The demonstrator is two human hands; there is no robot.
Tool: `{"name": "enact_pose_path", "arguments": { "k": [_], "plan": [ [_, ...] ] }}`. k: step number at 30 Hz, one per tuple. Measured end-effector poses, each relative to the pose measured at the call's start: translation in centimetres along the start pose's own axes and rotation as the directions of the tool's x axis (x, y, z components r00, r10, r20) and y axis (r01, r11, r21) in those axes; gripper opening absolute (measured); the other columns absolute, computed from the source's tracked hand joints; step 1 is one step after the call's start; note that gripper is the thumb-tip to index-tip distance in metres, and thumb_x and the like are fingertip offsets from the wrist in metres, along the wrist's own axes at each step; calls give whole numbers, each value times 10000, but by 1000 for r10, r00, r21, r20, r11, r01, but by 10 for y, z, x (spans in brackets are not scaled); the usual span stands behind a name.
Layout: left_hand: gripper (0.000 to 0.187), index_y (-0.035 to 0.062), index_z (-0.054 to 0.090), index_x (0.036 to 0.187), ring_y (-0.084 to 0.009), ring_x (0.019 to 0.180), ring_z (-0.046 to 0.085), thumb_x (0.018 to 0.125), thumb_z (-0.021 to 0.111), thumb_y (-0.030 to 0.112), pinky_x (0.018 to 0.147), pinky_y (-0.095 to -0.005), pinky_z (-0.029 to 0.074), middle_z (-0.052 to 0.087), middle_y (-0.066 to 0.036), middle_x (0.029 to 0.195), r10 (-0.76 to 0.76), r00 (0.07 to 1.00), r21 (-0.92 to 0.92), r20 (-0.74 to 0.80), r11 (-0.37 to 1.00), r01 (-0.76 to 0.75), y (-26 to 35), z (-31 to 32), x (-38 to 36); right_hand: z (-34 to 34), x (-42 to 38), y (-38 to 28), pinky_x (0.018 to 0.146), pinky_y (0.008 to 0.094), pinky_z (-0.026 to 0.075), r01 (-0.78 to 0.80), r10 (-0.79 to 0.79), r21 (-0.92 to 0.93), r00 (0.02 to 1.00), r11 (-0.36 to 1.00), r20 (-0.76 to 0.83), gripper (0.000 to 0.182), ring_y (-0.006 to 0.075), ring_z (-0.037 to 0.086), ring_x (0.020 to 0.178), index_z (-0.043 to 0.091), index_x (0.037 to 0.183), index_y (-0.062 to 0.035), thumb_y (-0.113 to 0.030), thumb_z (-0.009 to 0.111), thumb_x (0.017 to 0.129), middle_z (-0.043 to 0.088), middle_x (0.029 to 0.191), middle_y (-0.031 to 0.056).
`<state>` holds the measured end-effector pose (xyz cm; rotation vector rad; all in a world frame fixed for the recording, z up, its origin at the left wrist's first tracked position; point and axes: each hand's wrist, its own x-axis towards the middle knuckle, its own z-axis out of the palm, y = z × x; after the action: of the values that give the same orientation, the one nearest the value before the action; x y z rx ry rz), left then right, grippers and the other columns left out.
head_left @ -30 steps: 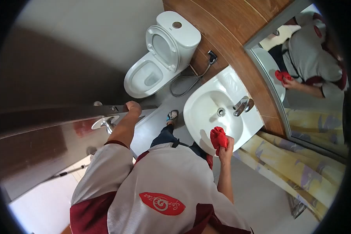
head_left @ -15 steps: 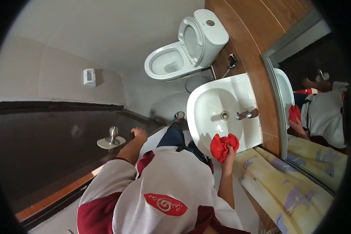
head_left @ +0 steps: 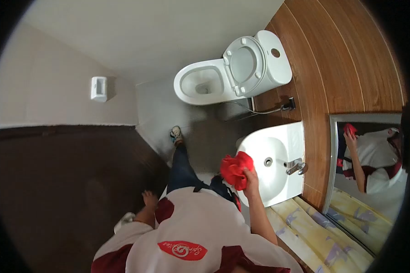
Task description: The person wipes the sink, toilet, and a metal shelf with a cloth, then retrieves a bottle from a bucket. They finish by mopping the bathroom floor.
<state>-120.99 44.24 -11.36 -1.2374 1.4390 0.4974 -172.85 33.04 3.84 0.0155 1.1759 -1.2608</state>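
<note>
At the front rim of the white washbasin (head_left: 278,154), the right hand (head_left: 250,176) is closed around a bunched red cloth (head_left: 235,169), which is held just above the basin's near-left edge; whether cloth and rim touch cannot be told. A chrome tap (head_left: 297,167) sits on the basin's wall side, with the drain hole beside it in the bowl. The left hand (head_left: 149,199) hangs low beside the dark brown door (head_left: 68,191), fingers loosely spread and holding nothing; contact with the door surface cannot be confirmed. A red oval logo (head_left: 182,250) with white script is printed on the chest of the grey-and-maroon shirt; the lettering appears reversed and is too small to read. Beyond the basin stands a white toilet (head_left: 228,75) with its seat and lid raised against the cistern, against a wood-panelled wall (head_left: 341,59). A small white dispenser (head_left: 98,88) is mounted on the pale wall to the left; no marking on it is legible. A mirror (head_left: 369,182) at the right reflects the person and the red cloth. A yellow patterned curtain (head_left: 314,236) lies below the basin, near the right arm.
</note>
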Motion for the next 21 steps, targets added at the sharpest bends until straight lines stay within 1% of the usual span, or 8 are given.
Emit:
{"name": "enact_pose_path", "arguments": {
  "k": [5,6,9,12,16,18,19,21],
  "plan": [
    [508,171,577,1380,-374,1347,461,903,600,340,1074,-597,314,518,-146,1442,-24,900,-417,435,880,226,-37,-34,39,55,81,49,1025,321,430,-13,16,-341,1000,940,6,381,191,563,1172,560,1329,-30,-56,580,950,587,1241,85],
    [523,126,561,1380,-339,1297,528,910,579,355,1045,-568,377,559,-143,1401,30,871,-333,490,930,155,-50,-56,43,68,97,55,1033,324,412,-4,-2,-415,1000,910,-14,390,205,554,1167,571,1320,-27,-50,584,932,570,1210,87],
    [519,102,578,1346,-326,1273,547,881,624,330,1018,-527,428,569,-153,1380,32,929,-518,368,837,177,-97,-104,83,65,158,70,975,360,467,97,-95,-812,994,576,52,423,226,570,1146,565,1344,-64,-67,596,922,594,1201,108],
    [503,93,583,1319,-339,1217,578,881,632,335,1004,-505,450,585,-180,1337,-116,993,-747,16,659,89,-106,-186,103,55,242,79,987,408,460,89,-59,-948,995,305,74,456,309,560,1137,595,1321,-129,-73,622,869,560,1160,152],
    [523,98,556,1339,-370,1223,553,894,614,364,1018,-515,437,572,-187,1335,-34,980,-769,-196,626,-132,-51,-219,169,27,427,72,964,465,469,285,-166,-952,939,-110,300,510,436,540,1115,584,1301,-153,-49,615,803,531,1183,224],
    [521,97,558,1336,-372,1257,522,891,616,361,1029,-504,430,560,-179,1349,-16,965,-734,-260,653,-187,-11,-217,193,35,541,56,948,491,478,437,-328,-867,804,-239,496,547,444,547,1110,555,1336,-184,-51,620,809,519,1237,254],
    [514,97,570,1323,-372,1270,505,886,622,361,1039,-500,421,557,-173,1353,-34,972,-699,-234,701,-144,1,-219,195,63,571,40,973,492,462,284,-296,-929,890,-238,348,591,432,516,1165,518,1375,-153,-48,642,807,486,1295,268],
    [499,95,594,1297,-373,1295,472,876,633,361,1058,-491,403,550,-160,1361,-67,977,-628,-204,774,-78,25,-239,208,61,638,43,981,501,460,304,-341,-833,806,-462,484,649,449,502,1178,479,1412,-125,-34,651,793,466,1325,267]
  ]
}}
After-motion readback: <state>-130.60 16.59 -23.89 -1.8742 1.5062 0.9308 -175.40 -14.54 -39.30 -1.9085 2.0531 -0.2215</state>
